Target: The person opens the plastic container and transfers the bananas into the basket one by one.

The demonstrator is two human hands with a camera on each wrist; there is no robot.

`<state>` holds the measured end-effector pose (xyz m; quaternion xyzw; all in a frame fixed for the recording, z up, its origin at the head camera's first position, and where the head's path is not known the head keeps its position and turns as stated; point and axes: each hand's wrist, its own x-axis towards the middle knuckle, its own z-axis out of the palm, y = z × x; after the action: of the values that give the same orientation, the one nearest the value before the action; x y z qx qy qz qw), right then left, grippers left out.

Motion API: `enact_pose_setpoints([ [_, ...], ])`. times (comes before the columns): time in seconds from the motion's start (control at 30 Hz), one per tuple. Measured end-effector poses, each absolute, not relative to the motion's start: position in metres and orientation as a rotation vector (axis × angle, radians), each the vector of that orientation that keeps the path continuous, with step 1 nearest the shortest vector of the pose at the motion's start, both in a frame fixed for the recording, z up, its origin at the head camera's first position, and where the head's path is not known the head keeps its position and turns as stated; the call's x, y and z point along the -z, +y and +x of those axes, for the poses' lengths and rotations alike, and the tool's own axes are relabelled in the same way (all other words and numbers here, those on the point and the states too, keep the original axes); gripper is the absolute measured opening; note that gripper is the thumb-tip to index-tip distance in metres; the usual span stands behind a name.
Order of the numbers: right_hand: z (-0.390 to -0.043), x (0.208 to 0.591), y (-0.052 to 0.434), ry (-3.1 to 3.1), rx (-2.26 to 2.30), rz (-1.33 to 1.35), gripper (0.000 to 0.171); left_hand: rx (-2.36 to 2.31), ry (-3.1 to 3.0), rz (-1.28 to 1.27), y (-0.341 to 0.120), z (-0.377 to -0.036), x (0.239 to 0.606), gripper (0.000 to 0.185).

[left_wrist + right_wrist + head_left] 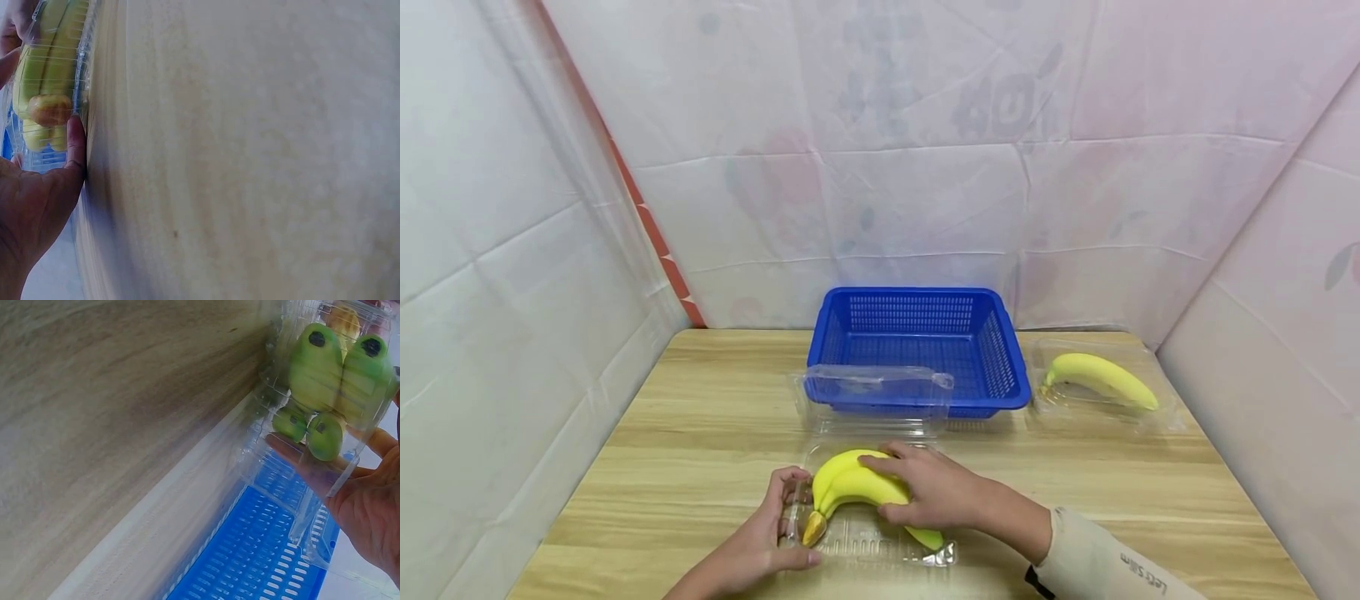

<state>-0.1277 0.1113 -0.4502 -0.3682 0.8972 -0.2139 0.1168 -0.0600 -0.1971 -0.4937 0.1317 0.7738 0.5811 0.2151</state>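
Note:
A bunch of yellow bananas [847,483] lies in the open clear plastic clamshell box [859,547] near the table's front, its brown stem end to the left. My left hand [763,533] holds the box's left end, thumb at the front corner and fingers on the far side. From the right, my right hand [936,490] grips the bunch over its top. In the right wrist view the bananas' green tips [315,378] show through the plastic. The box's raised lid [872,404] stands behind the bunch, in front of the blue basket [917,292].
The blue perforated basket stands at the back middle of the wooden table [700,433]. To its right, another banana [1103,377] lies in a second clear plastic box [1150,367]. Pale cloth walls [925,192] enclose the table's back and sides.

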Motion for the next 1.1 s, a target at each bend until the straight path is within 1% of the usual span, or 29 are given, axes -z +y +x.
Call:
enact_pose_setpoints([
  [0.37,-0.129,0.445,0.116,2.698,0.647,-1.114,0.073,-1.569,2.190,0.310,-0.196,-0.059,0.494,0.091],
  [0.7,-0.127,0.431,0.122,2.749,0.706,-1.131,0.069,-1.561,2.215,0.321,-0.197,-0.060,0.494,0.093],
  [0.9,-0.127,0.422,0.127,2.741,0.768,-1.143,0.070,-1.613,2.204,0.377,-0.198,-0.058,0.492,0.092],
  [1.1,-0.126,0.414,0.132,2.764,0.826,-1.190,0.069,-1.592,2.203,0.333,-0.197,-0.058,0.493,0.093],
])
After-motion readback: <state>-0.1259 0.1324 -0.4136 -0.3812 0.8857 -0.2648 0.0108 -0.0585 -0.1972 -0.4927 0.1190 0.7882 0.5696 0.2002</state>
